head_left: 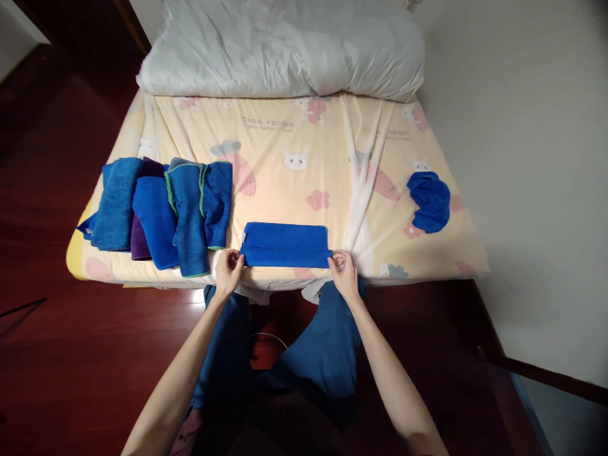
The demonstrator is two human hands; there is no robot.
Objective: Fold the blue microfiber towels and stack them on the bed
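A blue cloth (285, 244), folded into a long rectangle with a small white tag at its left end, lies on the patterned bed sheet (285, 183) near the front edge. My left hand (228, 271) pinches its near left corner, fingers closed. At the near right corner, my right hand (344, 272) grips the cloth between thumb and fingers. To the left lie several folded cloths (154, 221) in blue, teal and purple, some with green edging, overlapping one another. A crumpled blue cloth (430, 201) rests at the right side of the bed.
A large pale grey quilt (285, 50) is bundled across the far end of the bed. A bare wall (522, 158) stands close on the right. Dark red floor (61, 354) shows at the left, and my knees are against the bed's front edge.
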